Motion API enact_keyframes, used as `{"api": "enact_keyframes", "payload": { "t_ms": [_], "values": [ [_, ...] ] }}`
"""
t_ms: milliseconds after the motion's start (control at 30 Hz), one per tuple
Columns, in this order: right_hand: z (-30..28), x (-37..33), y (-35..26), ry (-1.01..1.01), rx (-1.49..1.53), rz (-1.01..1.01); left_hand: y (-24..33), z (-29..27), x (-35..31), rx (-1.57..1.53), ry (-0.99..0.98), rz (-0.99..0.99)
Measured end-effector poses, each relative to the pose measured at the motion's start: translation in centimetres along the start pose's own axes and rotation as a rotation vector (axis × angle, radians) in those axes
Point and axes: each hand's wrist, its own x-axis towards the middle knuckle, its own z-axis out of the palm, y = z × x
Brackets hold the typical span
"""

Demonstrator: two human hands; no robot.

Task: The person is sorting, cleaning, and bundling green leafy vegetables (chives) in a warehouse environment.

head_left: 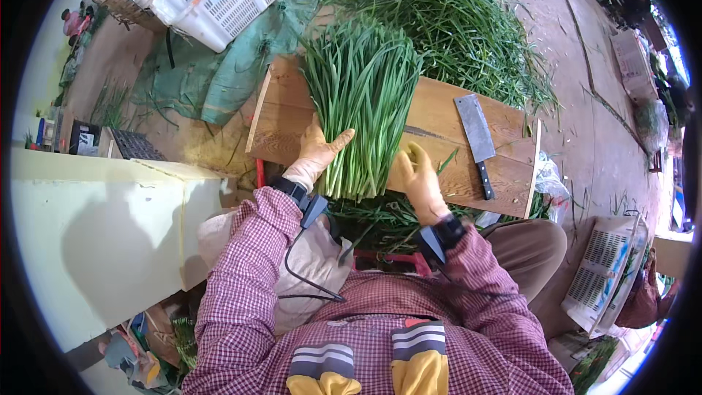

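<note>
A thick bundle of garlic chives lies across a wooden board, its pale stem ends toward me and its green leaves pointing away. My left hand, in a thin pale glove, grips the bundle's left side low on the stems, thumb across the top. Just off the right side of the stems is my right hand, gloved likewise, its fingers apart and nothing in them. A cleaver with a black handle rests on the board to the right, its handle toward me.
Beyond the board spreads a big heap of loose green leaves. White plastic crates stand on green sheeting at the far left. A pale low wall is close on my left. Another crate stands at the right.
</note>
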Motion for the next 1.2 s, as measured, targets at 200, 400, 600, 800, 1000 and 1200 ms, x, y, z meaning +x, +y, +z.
{"api": "enact_keyframes", "payload": {
  "t_ms": [200, 400, 600, 800, 1000, 1200],
  "values": [
    [8.5, 0.1, 1.8, -0.140, -0.337, 0.112, 3.3, 3.8, -2.0, -0.246, 0.104, 0.130],
    [5.3, 1.3, -1.0, -0.312, -0.463, 0.162, 1.9, 3.3, -0.2, 0.230, 0.090, -0.055],
    [-8.2, -2.1, -7.2, -0.527, -0.493, 0.053, 1.3, 2.0, -0.4, -0.039, 0.111, 0.064],
    [-22.6, -11.5, -8.5, 0.053, -0.333, -0.228, 2.3, 1.6, -1.7, -0.094, 0.083, -0.045],
    [-30.7, -18.2, -5.1, 0.586, 0.100, 0.264, 3.3, 2.0, -2.4, -0.125, 0.080, -0.131],
    [-28.6, -12.7, -8.3, 0.202, 0.260, -0.018, 1.5, 2.1, -2.1, -0.306, -0.021, 0.037]
  ]
}}
